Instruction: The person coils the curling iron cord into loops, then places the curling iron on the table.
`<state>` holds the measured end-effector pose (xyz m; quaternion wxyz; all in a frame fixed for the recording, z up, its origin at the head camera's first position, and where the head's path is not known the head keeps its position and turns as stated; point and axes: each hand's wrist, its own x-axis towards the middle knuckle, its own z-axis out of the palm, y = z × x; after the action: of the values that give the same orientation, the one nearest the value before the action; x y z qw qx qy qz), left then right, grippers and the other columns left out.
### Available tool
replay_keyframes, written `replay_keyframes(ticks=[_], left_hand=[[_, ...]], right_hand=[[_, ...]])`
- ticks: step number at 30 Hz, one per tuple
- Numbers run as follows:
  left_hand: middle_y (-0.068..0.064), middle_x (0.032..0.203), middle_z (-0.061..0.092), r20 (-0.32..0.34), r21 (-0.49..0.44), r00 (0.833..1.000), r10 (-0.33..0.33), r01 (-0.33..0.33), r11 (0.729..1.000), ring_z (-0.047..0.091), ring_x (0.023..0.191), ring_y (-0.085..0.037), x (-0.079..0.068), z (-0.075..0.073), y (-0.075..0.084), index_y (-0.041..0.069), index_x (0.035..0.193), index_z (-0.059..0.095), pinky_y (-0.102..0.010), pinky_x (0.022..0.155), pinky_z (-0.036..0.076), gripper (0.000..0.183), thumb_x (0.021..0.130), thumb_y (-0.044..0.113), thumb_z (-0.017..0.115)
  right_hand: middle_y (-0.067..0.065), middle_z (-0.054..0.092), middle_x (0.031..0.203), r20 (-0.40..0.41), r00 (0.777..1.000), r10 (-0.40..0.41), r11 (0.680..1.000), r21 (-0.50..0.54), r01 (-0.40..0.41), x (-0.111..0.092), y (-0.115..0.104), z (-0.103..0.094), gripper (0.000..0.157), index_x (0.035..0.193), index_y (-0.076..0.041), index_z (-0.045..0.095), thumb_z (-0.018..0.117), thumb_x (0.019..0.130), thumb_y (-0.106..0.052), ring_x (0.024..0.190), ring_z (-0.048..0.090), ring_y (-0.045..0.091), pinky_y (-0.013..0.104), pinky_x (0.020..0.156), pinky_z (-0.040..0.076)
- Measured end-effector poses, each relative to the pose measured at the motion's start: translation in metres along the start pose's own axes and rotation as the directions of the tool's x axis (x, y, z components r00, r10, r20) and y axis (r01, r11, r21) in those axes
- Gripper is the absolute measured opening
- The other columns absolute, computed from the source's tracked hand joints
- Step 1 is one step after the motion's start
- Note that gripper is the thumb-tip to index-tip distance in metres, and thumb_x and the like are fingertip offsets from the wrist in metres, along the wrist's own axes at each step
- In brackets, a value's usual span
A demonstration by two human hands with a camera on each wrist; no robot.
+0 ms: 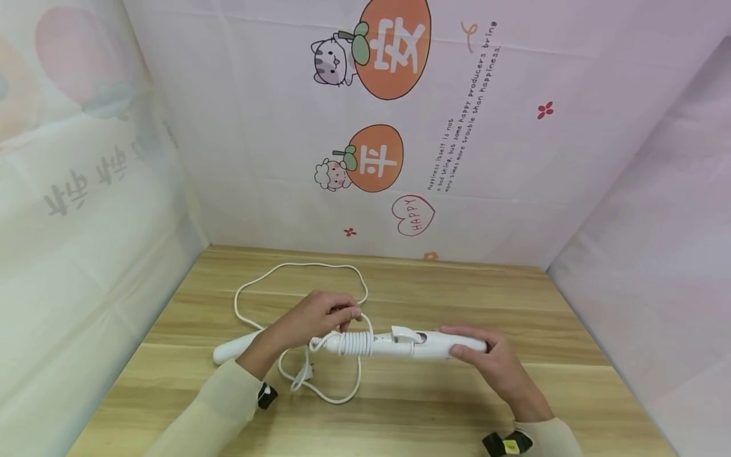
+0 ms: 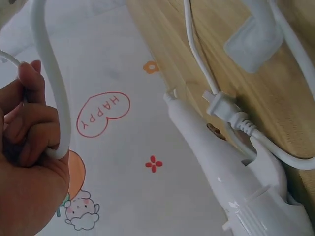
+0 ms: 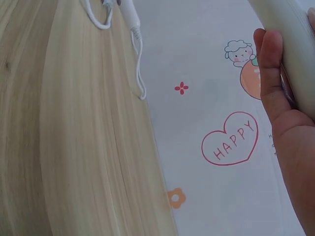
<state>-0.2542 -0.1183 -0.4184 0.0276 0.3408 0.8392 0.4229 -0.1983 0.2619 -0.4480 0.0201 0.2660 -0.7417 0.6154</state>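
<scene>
My right hand (image 1: 491,355) grips the wide end of a white curling iron (image 1: 431,344), which lies level across the middle of the head view with its lever on the upper side. Several turns of white power cord (image 1: 356,343) wrap the iron's narrower part. My left hand (image 1: 322,314) pinches this cord just above the turns, fingers curled. In the left wrist view the cord (image 2: 50,73) loops past the curled fingers (image 2: 37,130). A second white curling iron (image 1: 234,348) rests on the table, partly hidden under my left forearm; its lever side (image 2: 268,169) shows in the left wrist view.
A loose white cord (image 1: 297,264) arcs over the wooden table (image 1: 457,412) behind my left hand. A white plug (image 1: 305,373) lies in front of it. Printed cloth walls (image 1: 502,165) stand at the back and both sides.
</scene>
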Motion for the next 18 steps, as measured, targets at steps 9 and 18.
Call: replay_keyframes(ticks=[9,18], left_hand=[[0.004,0.076,0.066,0.014,-0.169,0.999,-0.048,0.049,0.984,0.063,0.072,-0.013,0.001,0.021,-0.007,0.006,0.099,0.075,-0.021,0.067,0.05,0.022,0.112,0.01,0.057],[-0.003,0.078,0.069,-0.001,-0.275,0.985,-0.175,0.168,0.947,0.063,0.076,-0.016,-0.003,0.032,-0.001,0.007,0.104,0.077,-0.023,0.068,0.049,0.03,0.116,0.022,0.054]], right_hand=[[-0.01,0.079,0.126,-0.233,0.964,0.125,0.992,0.031,-0.121,0.015,0.001,0.013,0.029,0.132,0.003,0.075,0.069,0.104,0.002,0.103,0.074,0.01,0.025,0.088,0.062],[-0.012,0.08,0.122,-0.323,0.936,0.141,0.989,0.002,-0.148,0.022,0.004,0.021,0.03,0.13,0.005,0.076,0.076,0.101,-0.004,0.103,0.072,0.008,0.022,0.087,0.061]])
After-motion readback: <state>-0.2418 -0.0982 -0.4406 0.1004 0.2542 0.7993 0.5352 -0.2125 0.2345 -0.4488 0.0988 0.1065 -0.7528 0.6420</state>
